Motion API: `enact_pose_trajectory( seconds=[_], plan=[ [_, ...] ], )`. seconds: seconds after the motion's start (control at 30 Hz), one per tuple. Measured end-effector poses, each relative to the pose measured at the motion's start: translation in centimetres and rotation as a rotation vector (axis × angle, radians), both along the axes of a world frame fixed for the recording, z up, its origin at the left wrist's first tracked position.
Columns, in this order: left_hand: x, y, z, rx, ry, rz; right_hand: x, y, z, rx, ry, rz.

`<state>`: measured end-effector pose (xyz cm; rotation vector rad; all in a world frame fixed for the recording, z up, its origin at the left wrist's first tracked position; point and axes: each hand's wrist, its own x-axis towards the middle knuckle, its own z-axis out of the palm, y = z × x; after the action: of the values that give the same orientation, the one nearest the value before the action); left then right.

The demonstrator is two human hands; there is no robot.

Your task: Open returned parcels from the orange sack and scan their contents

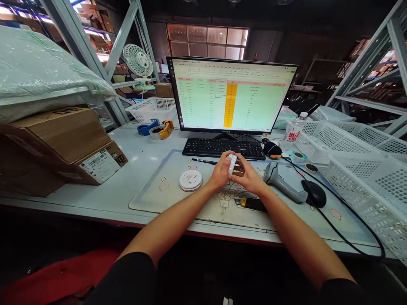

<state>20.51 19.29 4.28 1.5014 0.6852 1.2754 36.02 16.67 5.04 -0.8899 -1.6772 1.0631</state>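
Both my hands meet over the desk mat [146, 199], just in front of the black keyboard [216, 147]. Between them is a small white object [232, 164], like a little box, standing on edge; its exact kind does not show. My left hand [220, 173] has its fingers closed on the left side of it. From the other side, my right hand [249, 178] grips it with thumb and fingertips. Left of the hands lies a round, flat white container [190, 180]. A utility knife [254, 204] with a yellow part lies below, partly behind my right forearm.
A grey barcode scanner [284, 183] and black mouse [314, 193] lie to the right, with a cable curving around. White baskets [356, 178] line the right edge. A monitor [203, 97] stands behind the keyboard. Cardboard box [63, 144] at left; tape dispensers [160, 132] behind.
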Motion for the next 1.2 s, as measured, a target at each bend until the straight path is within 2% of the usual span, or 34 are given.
enact_pose_trajectory(
  seconds=[0.1,0.2,0.23,0.27,0.33,0.37,0.43,0.47,0.53,0.57,0.63,0.67,0.73,0.8,0.87,0.93,1.0,1.13,1.2],
  plan=[
    [0.3,0.8,0.1,-0.178,-0.148,0.069,-0.5,-0.3,-0.4,0.282,-0.283,-0.087],
    [-0.4,1.6,0.7,-0.483,-0.206,0.07,-0.7,-0.6,-0.2,0.509,-0.489,-0.09],
    [-0.8,1.7,0.9,-0.512,-0.196,0.077,-0.6,-0.7,0.0,0.539,-0.494,-0.059],
    [-1.3,1.8,1.0,-0.478,-0.169,0.109,-0.4,-0.8,0.3,0.545,-0.466,-0.028],
    [-2.1,1.6,1.0,-0.239,-0.058,0.216,0.1,-1.0,0.7,0.468,-0.308,-0.037],
    [-2.3,1.3,1.0,-0.086,0.016,0.257,0.4,-1.0,0.9,0.376,-0.196,-0.09],
    [-2.5,0.6,0.8,0.194,0.166,0.261,0.8,-0.9,0.9,0.087,-0.004,-0.187],
    [-2.4,0.1,0.8,0.305,0.23,0.226,0.8,-0.8,0.8,-0.08,0.055,-0.183],
    [-2.1,-0.7,0.7,0.462,0.315,0.158,0.7,-0.8,0.5,-0.357,0.101,-0.053],
    [-1.9,-1.0,0.6,0.508,0.336,0.135,0.5,-0.8,0.4,-0.426,0.111,0.028],
    [-1.6,-1.4,0.6,0.503,0.321,0.122,0.2,-0.9,0.2,-0.39,0.117,0.081],
    [-1.4,-1.4,0.6,0.45,0.283,0.126,0.1,-1.0,0.2,-0.292,0.085,0.042],
    [-1.1,-1.2,0.6,0.259,0.153,0.137,0.0,-1.2,0.2,0.018,-0.083,-0.083],
    [-0.9,-0.7,0.8,-0.022,-0.032,0.111,0.0,-1.3,0.1,0.355,-0.326,-0.174],
    [-0.9,-0.1,1.1,-0.33,-0.197,0.049,0.1,-1.4,-0.2,0.584,-0.536,-0.188],
    [-1.1,0.2,1.5,-0.584,-0.265,-0.012,0.1,-1.3,-0.5,0.677,-0.662,-0.159],
    [-1.4,0.3,1.7,-0.708,-0.259,-0.034,-0.1,-1.2,-0.8,0.716,-0.716,-0.13],
    [-2.1,0.5,1.6,-0.747,-0.242,-0.052,-0.4,-1.1,-1.2,0.782,-0.734,-0.116],
    [-2.6,0.9,1.5,-0.78,-0.189,-0.112,-0.5,-1.2,-1.5,0.805,-0.752,-0.113]
  ],
)
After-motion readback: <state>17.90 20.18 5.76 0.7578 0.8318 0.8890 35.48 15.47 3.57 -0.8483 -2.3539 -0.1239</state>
